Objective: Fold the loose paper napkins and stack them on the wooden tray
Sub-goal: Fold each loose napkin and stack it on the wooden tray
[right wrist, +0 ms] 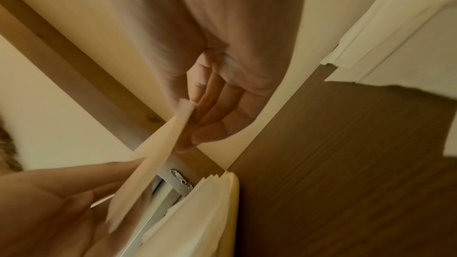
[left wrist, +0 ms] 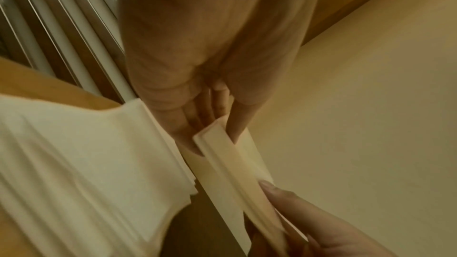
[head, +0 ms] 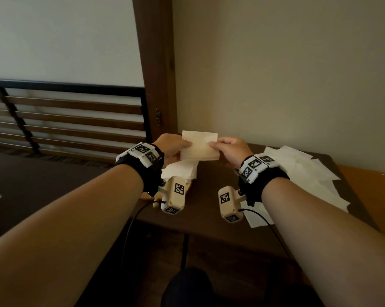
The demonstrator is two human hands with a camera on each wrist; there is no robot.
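Both hands hold one folded cream napkin (head: pixel 199 147) in the air, above the table's far left corner. My left hand (head: pixel 182 144) pinches its left edge between thumb and fingers, and my right hand (head: pixel 216 144) pinches its right edge. In the left wrist view the napkin (left wrist: pixel 222 167) shows edge-on as doubled layers. Just below the left hand a stack of folded napkins (head: pixel 180 171) lies on the wooden tray (head: pixel 189 186), which is mostly hidden by the wrist camera. Several loose white napkins (head: pixel 309 173) are spread over the table's right side.
The dark brown table (head: pixel 209 207) stands against a beige wall in a corner. A wooden door frame (head: pixel 156 74) rises behind its left end, with a slatted railing (head: pixel 65 120) further left. Camera cables hang over the table's front edge.
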